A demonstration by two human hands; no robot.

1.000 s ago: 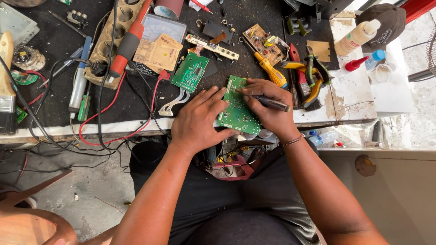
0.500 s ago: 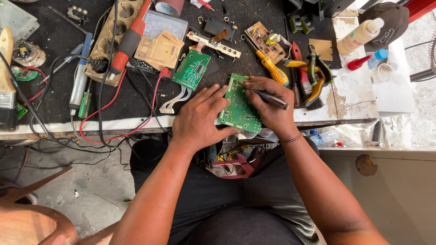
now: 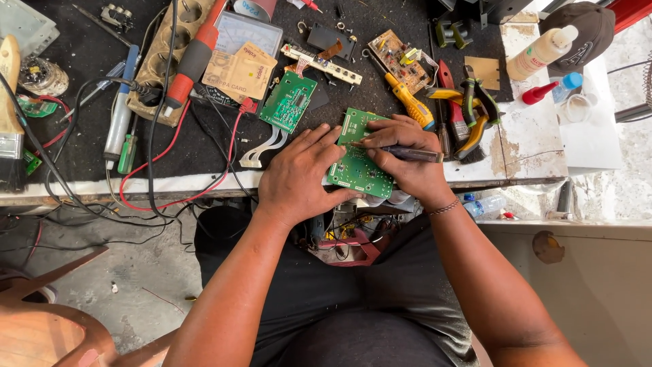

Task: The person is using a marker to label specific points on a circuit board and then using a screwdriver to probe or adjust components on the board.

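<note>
A green circuit board [image 3: 358, 163] lies at the near edge of the black-topped bench. My left hand [image 3: 299, 178] rests flat against its left side, fingers spread over the board's edge. My right hand [image 3: 406, 162] is closed around a thin dark tool [image 3: 407, 154] like a pen, its tip pointing left onto the board's upper part. A second, smaller green board [image 3: 288, 102] with white ribbon leads lies just beyond my left hand.
A yellow-handled screwdriver [image 3: 406, 100], pliers [image 3: 473, 112] and a brown board [image 3: 395, 51] lie to the right. A red-handled tool [image 3: 192, 61], a power strip [image 3: 161, 58], a brush [image 3: 9, 109] and tangled red and black wires [image 3: 170, 190] fill the left. Bottles [image 3: 540, 54] stand far right.
The view has shifted slightly. Both hands stay on the board, the tool tip moving a little across its upper part.
</note>
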